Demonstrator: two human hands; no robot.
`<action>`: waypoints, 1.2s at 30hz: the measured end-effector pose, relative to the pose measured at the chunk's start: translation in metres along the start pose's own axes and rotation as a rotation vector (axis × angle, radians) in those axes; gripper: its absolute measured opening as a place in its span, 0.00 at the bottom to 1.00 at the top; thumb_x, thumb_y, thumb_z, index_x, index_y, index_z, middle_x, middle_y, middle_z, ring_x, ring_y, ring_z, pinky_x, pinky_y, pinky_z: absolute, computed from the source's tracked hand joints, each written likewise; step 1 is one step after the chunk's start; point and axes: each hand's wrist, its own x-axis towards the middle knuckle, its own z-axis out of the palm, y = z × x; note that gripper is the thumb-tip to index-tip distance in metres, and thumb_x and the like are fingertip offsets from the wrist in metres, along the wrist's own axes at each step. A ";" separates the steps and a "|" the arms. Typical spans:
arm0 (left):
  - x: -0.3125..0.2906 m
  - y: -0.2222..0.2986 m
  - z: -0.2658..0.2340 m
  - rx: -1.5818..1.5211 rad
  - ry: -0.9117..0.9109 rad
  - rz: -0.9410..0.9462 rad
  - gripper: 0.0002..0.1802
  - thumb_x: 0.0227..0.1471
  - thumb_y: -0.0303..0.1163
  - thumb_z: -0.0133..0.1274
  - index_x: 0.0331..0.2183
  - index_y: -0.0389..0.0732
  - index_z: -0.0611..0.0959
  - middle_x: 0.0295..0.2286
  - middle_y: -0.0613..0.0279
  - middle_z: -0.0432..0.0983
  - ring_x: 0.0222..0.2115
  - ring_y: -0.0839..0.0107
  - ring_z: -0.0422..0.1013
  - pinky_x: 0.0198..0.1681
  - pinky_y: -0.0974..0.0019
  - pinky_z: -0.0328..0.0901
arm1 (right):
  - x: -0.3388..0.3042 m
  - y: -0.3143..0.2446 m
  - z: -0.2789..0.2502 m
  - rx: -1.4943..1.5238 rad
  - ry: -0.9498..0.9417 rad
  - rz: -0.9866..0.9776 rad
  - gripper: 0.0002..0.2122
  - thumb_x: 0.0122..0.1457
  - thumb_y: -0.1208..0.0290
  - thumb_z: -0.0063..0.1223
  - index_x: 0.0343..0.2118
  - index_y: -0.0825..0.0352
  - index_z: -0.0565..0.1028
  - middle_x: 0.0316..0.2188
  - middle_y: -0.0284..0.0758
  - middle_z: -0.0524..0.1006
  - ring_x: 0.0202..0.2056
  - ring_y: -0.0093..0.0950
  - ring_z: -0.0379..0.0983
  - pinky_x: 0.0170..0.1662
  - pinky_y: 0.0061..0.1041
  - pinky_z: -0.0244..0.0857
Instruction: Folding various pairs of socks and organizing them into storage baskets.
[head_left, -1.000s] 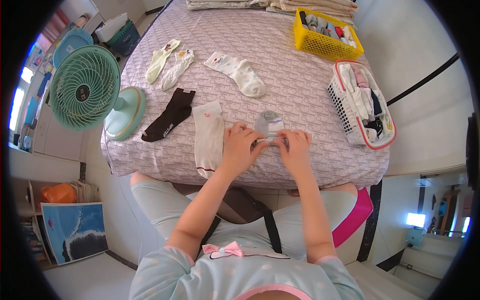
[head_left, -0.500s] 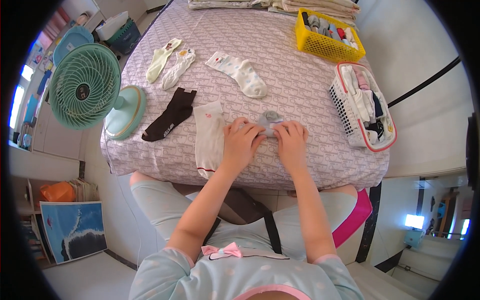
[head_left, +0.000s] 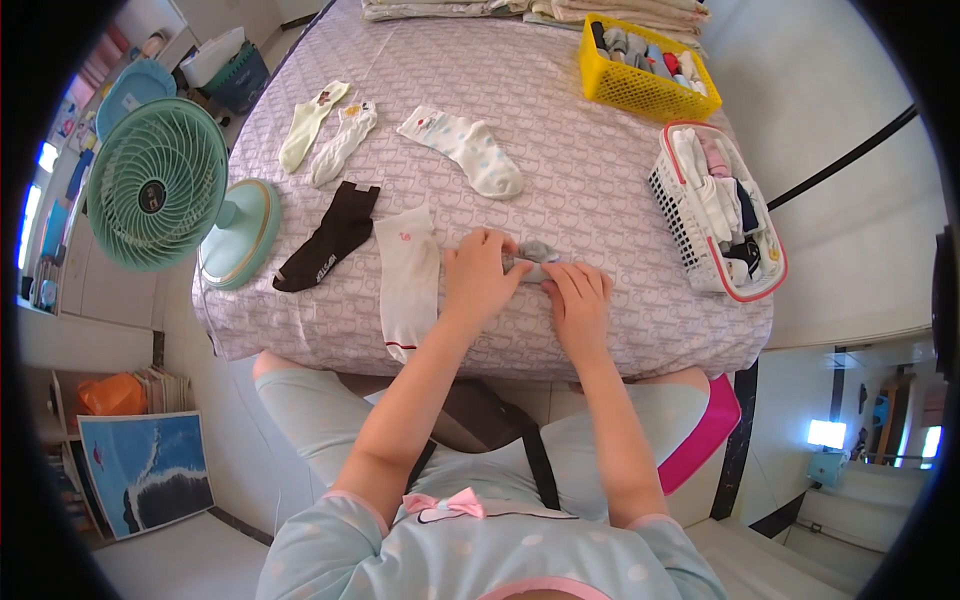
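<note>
A small grey sock (head_left: 537,251), partly bunched, lies on the bed before me. From its left side my left hand (head_left: 482,275) grips it, thumb and fingers curled at its edge. My right hand (head_left: 580,298) pinches its right end with bent fingers. Parts of the sock are hidden under both hands. Just left of my left hand lies a long white sock (head_left: 407,275) with a red stripe. A dark brown sock (head_left: 330,240) is beside that. Farther off lie a white dotted sock (head_left: 465,150), a pale green sock (head_left: 310,128) and a textured white sock (head_left: 344,143).
A yellow basket (head_left: 625,88) of rolled socks stands at the far right. Nearer is a white basket (head_left: 680,220) with a red rim, holding folded socks. A green fan (head_left: 158,185) stands by the bed's left edge. Folded bedding (head_left: 620,12) lies at the far end.
Both hands remain at the grey sock. The left fingers have shifted on its left side, and the right fingers have flattened slightly over its near end. The whole view has moved a little.
</note>
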 end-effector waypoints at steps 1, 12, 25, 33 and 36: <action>-0.001 0.000 0.003 -0.048 0.159 0.111 0.12 0.47 0.40 0.67 0.35 0.49 0.86 0.38 0.70 0.80 0.43 0.67 0.72 0.48 0.55 0.55 | 0.004 0.003 0.000 -0.010 -0.052 0.027 0.14 0.55 0.72 0.63 0.46 0.57 0.81 0.43 0.27 0.78 0.48 0.32 0.70 0.55 0.37 0.58; -0.002 -0.011 0.029 -0.027 0.244 0.309 0.13 0.51 0.32 0.63 0.41 0.47 0.86 0.46 0.68 0.80 0.47 0.63 0.73 0.49 0.58 0.60 | 0.016 0.000 0.004 -0.040 -0.048 -0.022 0.17 0.54 0.71 0.62 0.48 0.59 0.79 0.50 0.27 0.77 0.54 0.33 0.69 0.56 0.40 0.59; 0.015 0.014 0.011 0.026 0.199 0.721 0.27 0.48 0.24 0.66 0.52 0.41 0.81 0.50 0.55 0.77 0.48 0.58 0.75 0.50 0.57 0.70 | 0.036 0.033 -0.008 0.035 -0.331 -0.016 0.16 0.55 0.73 0.59 0.46 0.68 0.74 0.42 0.43 0.76 0.52 0.40 0.71 0.59 0.40 0.59; 0.077 0.156 0.020 -0.211 -0.171 1.217 0.26 0.41 0.32 0.70 0.46 0.40 0.83 0.35 0.56 0.81 0.33 0.57 0.79 0.37 0.58 0.74 | 0.012 0.065 -0.186 0.045 -0.122 0.312 0.20 0.60 0.73 0.59 0.54 0.67 0.68 0.48 0.46 0.74 0.50 0.47 0.71 0.54 0.42 0.66; 0.121 0.239 0.058 -0.398 -0.300 1.169 0.25 0.41 0.31 0.70 0.45 0.43 0.85 0.31 0.58 0.82 0.31 0.59 0.78 0.33 0.60 0.73 | 0.025 0.114 -0.229 -0.228 0.118 0.256 0.19 0.58 0.73 0.60 0.52 0.65 0.72 0.45 0.43 0.74 0.48 0.45 0.72 0.52 0.41 0.66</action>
